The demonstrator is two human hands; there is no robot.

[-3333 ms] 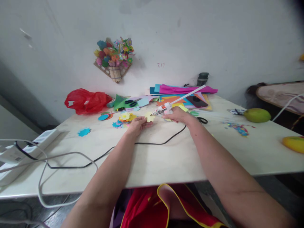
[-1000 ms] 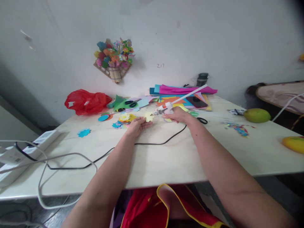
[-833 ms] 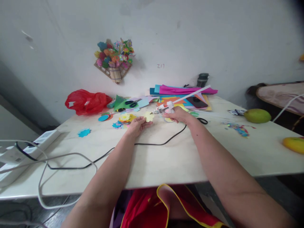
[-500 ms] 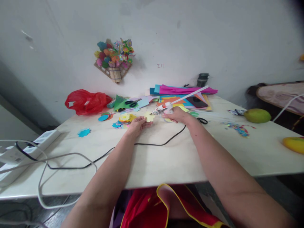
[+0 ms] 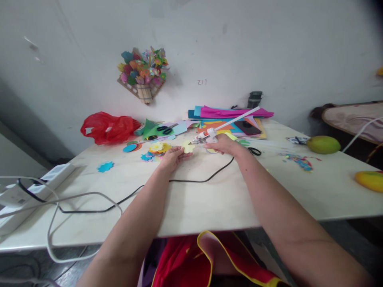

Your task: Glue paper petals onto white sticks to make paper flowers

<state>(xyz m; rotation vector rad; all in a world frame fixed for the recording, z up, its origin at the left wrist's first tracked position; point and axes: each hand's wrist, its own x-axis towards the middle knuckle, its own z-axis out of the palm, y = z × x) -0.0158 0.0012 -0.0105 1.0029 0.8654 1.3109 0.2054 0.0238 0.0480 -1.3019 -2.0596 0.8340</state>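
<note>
My left hand (image 5: 175,156) pinches a pale yellow paper flower (image 5: 188,147) by its left edge, just above the table. My right hand (image 5: 221,144) is wrapped round a white glue gun (image 5: 206,136), a long white glue stick (image 5: 237,119) poking out of its back end. The gun's nozzle points left and sits at the flower; whether it touches the paper I cannot tell. Left of my left hand lies a pile of cut paper flowers (image 5: 160,148) in yellow, blue and pink. A black cord (image 5: 206,181) runs from under my right hand across the table.
Scissors (image 5: 167,129) lie on green paper at the back, near a red plastic bag (image 5: 110,127). Coloured sheets (image 5: 236,111) and a phone (image 5: 251,128) are behind my right hand. A power strip (image 5: 60,173) stands left; a green mango (image 5: 323,144) and paper scraps (image 5: 302,162) lie right.
Hardly anything differs. Both hands keep the flower and the glue gun in nearly the same place; the whole view has shifted very slightly.
</note>
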